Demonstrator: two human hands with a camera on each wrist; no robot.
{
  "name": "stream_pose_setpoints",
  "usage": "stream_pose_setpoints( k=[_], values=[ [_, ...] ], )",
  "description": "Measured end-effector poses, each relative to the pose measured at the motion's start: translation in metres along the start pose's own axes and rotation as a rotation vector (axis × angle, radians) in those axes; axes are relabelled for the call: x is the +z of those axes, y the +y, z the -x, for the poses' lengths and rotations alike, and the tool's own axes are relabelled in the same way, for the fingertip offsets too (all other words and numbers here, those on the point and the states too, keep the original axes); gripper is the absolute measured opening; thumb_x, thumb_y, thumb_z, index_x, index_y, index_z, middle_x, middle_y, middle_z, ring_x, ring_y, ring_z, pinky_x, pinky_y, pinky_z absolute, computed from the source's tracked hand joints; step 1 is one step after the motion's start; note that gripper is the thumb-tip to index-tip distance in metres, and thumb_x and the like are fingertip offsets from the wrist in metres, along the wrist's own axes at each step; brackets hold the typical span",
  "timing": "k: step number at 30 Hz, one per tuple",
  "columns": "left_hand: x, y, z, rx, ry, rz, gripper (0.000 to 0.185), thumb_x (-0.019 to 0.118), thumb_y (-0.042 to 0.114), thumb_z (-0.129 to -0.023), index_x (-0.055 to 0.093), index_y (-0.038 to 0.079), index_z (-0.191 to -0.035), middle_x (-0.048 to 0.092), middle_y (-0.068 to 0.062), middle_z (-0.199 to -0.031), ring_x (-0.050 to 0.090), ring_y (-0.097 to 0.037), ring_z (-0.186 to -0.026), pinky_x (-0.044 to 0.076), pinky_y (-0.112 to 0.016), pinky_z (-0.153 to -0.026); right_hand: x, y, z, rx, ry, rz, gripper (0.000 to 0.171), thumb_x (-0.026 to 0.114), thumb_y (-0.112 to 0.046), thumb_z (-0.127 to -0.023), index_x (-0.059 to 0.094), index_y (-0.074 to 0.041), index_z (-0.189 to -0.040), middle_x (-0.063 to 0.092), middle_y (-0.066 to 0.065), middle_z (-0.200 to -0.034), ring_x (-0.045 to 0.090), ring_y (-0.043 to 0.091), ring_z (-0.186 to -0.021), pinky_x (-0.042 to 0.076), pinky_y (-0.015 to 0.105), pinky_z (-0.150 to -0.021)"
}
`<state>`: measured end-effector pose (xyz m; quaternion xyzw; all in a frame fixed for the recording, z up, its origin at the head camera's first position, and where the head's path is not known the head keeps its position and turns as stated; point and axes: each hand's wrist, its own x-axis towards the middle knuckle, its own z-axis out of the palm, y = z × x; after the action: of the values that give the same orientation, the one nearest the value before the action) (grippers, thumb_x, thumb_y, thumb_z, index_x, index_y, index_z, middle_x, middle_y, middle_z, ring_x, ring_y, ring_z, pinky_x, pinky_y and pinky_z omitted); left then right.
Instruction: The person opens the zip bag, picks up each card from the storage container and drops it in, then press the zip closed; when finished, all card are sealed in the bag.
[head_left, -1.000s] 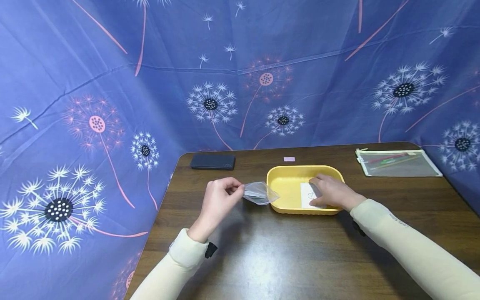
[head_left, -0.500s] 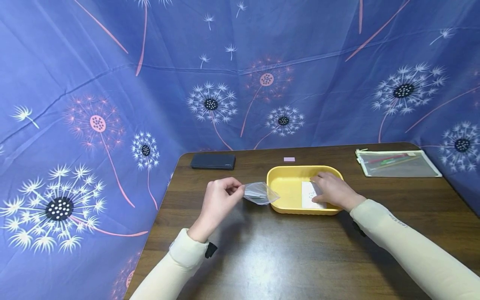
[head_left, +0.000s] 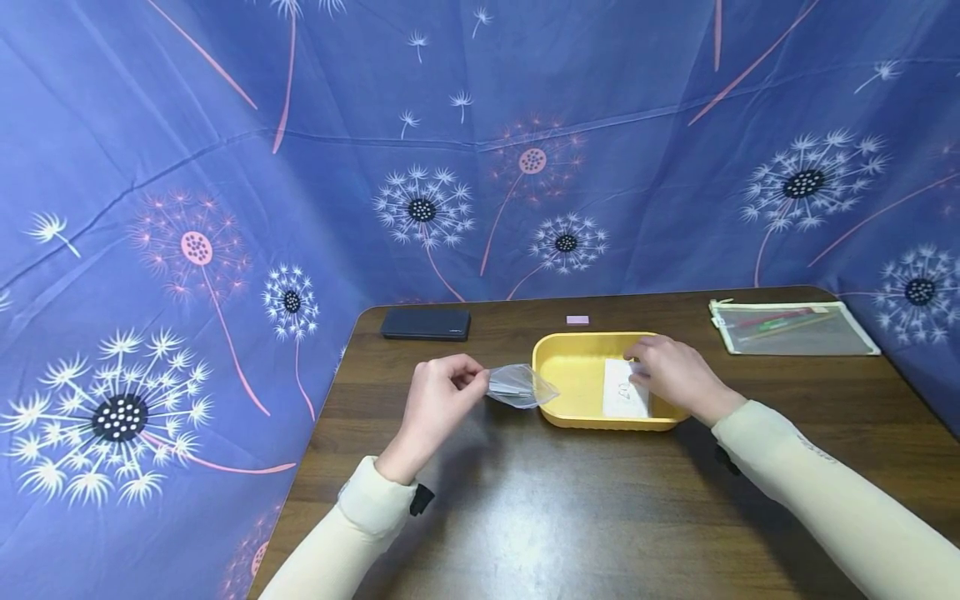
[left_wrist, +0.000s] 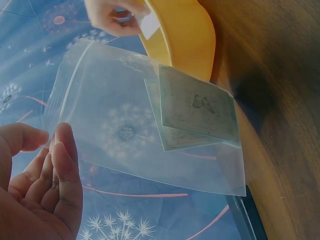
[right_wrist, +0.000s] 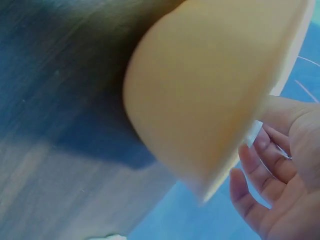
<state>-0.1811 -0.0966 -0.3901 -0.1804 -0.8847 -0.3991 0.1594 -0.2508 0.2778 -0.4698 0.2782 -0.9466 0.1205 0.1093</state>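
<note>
My left hand pinches the corner of a clear zip bag between thumb and fingers. Inside the bag, several thin pale green square sheets lie overlapped, the front one bearing a small butterfly print. The bag's far end hangs by the left rim of a yellow tray. Over the tray's right half, my right hand pinches the upper right edge of a white paper square with dark markings. The tray wall hides most of that paper in the right wrist view.
A dark flat case lies at the back left of the wooden table. Behind the tray is a small pink piece. A mesh zip pouch holding pens sits at the back right. Patterned blue cloth hangs behind the table.
My right hand has shifted slightly up and right, to the top edge of the white paper, so more of the paper shows. The left hand and the bag stay put.
</note>
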Motion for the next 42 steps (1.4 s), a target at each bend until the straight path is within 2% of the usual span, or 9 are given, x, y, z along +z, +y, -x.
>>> stream_pose_setpoints(
  k=[8, 16, 23, 27, 30, 37, 42],
  values=[
    [0.001, 0.0, -0.001, 0.001, -0.001, -0.003, 0.01, 0.073, 0.009, -0.088, 0.079, 0.014, -0.082, 0.064, 0.015, -0.064, 0.057, -0.002, -0.056, 0.049, -0.026, -0.054, -0.021, -0.014, 0.004, 0.015, 0.01, -0.048, 0.008, 0.083, -0.009, -0.086, 0.077, -0.011, -0.092, 0.071, 0.001, -0.09, 0.063, 0.017, -0.074, 0.053, 0.042, -0.062],
    [0.002, 0.001, -0.002, 0.007, -0.001, -0.004, 0.011, 0.073, 0.009, -0.088, 0.079, 0.016, -0.081, 0.063, 0.016, -0.064, 0.058, -0.002, -0.057, 0.049, -0.026, -0.055, -0.034, -0.029, 0.01, -0.015, 0.017, -0.077, 0.013, 0.078, -0.01, -0.088, 0.075, -0.022, -0.082, 0.067, -0.008, -0.086, 0.055, 0.009, -0.069, 0.047, 0.034, -0.056],
    [0.001, 0.003, -0.001, 0.006, -0.008, 0.004, 0.009, 0.073, 0.01, -0.089, 0.079, 0.014, -0.083, 0.064, 0.016, -0.064, 0.058, -0.003, -0.057, 0.049, -0.026, -0.055, -0.042, -0.039, 0.01, -0.021, 0.029, -0.097, 0.011, 0.077, -0.012, -0.089, 0.075, -0.021, -0.085, 0.068, -0.01, -0.087, 0.054, 0.008, -0.07, 0.046, 0.033, -0.056],
    [0.002, 0.003, -0.001, 0.004, -0.012, 0.008, 0.009, 0.073, 0.01, -0.089, 0.079, 0.013, -0.083, 0.064, 0.015, -0.064, 0.058, -0.003, -0.056, 0.049, -0.027, -0.054, -0.048, -0.045, 0.008, -0.041, 0.099, -0.106, 0.008, 0.078, -0.012, -0.089, 0.076, -0.019, -0.088, 0.068, -0.01, -0.085, 0.059, 0.009, -0.072, 0.049, 0.035, -0.06],
    [0.002, 0.002, -0.001, 0.001, -0.015, 0.009, 0.009, 0.073, 0.01, -0.089, 0.08, 0.012, -0.084, 0.064, 0.015, -0.064, 0.058, -0.003, -0.056, 0.049, -0.027, -0.054, -0.054, -0.051, 0.006, -0.071, 0.184, -0.115, 0.007, 0.078, -0.012, -0.088, 0.075, -0.018, -0.09, 0.066, -0.01, -0.085, 0.061, 0.01, -0.074, 0.051, 0.036, -0.061],
    [0.002, 0.002, -0.002, 0.006, -0.011, 0.01, 0.01, 0.074, 0.01, -0.089, 0.08, 0.014, -0.083, 0.063, 0.017, -0.064, 0.057, -0.004, -0.056, 0.049, -0.027, -0.054, -0.073, -0.07, -0.001, -0.199, 0.426, -0.155, 0.007, 0.076, -0.012, -0.086, 0.074, -0.017, -0.091, 0.065, -0.01, -0.086, 0.06, 0.009, -0.077, 0.052, 0.035, -0.062],
    [0.001, 0.002, -0.002, 0.015, -0.006, 0.012, 0.01, 0.074, 0.01, -0.089, 0.079, 0.015, -0.083, 0.063, 0.017, -0.064, 0.057, -0.003, -0.056, 0.049, -0.027, -0.054, -0.089, -0.088, -0.005, -0.285, 0.539, -0.223, 0.008, 0.071, -0.016, -0.089, 0.076, -0.016, -0.095, 0.068, -0.009, -0.09, 0.061, 0.009, -0.081, 0.05, 0.03, -0.069]
  ],
)
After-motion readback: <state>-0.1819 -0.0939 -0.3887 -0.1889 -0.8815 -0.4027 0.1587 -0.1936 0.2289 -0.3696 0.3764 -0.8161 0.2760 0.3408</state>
